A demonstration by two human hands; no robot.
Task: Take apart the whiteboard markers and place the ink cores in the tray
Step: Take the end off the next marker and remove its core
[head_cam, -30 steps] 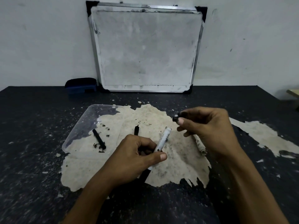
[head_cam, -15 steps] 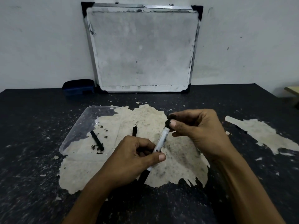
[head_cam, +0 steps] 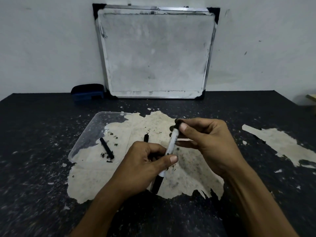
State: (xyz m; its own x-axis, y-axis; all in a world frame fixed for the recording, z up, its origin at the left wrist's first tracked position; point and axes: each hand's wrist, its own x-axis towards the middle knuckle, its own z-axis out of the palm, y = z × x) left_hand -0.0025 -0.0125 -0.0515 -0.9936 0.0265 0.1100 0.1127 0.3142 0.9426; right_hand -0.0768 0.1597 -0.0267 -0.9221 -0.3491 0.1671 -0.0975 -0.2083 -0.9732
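My left hand (head_cam: 143,166) grips a white whiteboard marker (head_cam: 172,142) around its middle; its black cap end sticks out below my fist. My right hand (head_cam: 205,142) pinches the small black end piece (head_cam: 177,124) at the marker's upper tip, thumb and forefinger closed on it. To the left stands a clear plastic tray (head_cam: 82,142) with one black ink core (head_cam: 106,147) lying in it among dark crumbs. A short black piece (head_cam: 146,138) lies on the table just above my left hand.
A framed whiteboard (head_cam: 153,52) leans on the wall at the back, with a blue eraser (head_cam: 88,94) beside it. The dark table (head_cam: 34,168) has large pale patches of peeled surface (head_cam: 282,142) and scattered flakes.
My right hand, which held the black end piece away from the marker, has brought it onto the marker's upper tip. The left hand holds the barrel as before.
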